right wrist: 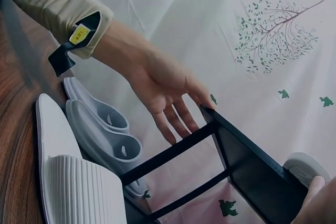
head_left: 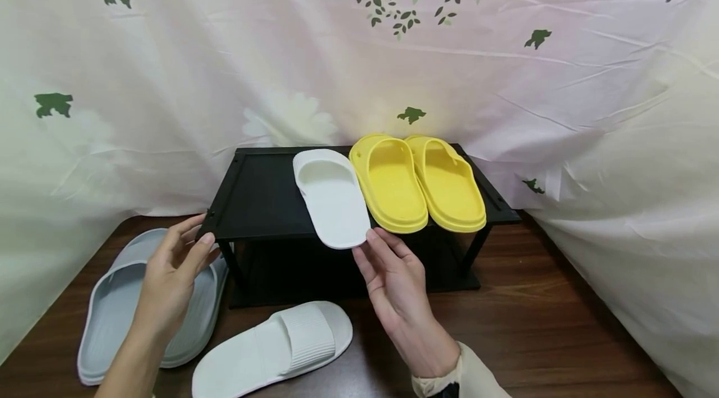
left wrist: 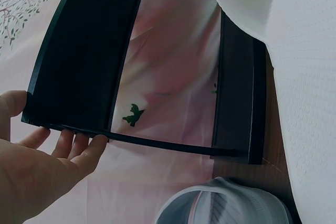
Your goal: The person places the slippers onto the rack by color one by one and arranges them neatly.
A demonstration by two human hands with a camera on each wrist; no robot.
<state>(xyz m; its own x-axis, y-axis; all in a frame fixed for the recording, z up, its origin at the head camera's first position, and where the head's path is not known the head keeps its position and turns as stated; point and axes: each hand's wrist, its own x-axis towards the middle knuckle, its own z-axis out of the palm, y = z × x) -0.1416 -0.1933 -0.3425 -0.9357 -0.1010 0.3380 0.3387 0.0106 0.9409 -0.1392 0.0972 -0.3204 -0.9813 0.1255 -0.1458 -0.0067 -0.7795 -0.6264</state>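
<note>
Closest to me, on the dark wood-grain surface (head_left: 545,310), lies a loose white slipper (head_left: 241,354), its smooth, rounded heel towards my lower left and its broad ribbed strap towards the right. Left of it sits a pair of grey slippers (head_left: 115,307), partly hidden behind my left forearm.

My right hand (head_left: 399,292) pinches the near rim of the other white slipper (head_left: 339,214), plain, matte and rounded at the heel, with its strap at the far end. That slipper lies just beyond my fingertips, slanting away and to the left, on top of the black rack (head_left: 258,192), its heel jutting past the front edge. My left hand (head_left: 168,273) grips the rack's front left corner, thumb and fingers on different sides of it, well apart from the slipper my right holds.

Just right of that white slipper stands a yellow pair (head_left: 396,192), glossy and rounded, heels towards me, also overhanging the front edge. Behind everything hangs a pale pink and cream cloth (head_left: 185,73) printed with leafy branches and dark green birds.
</note>
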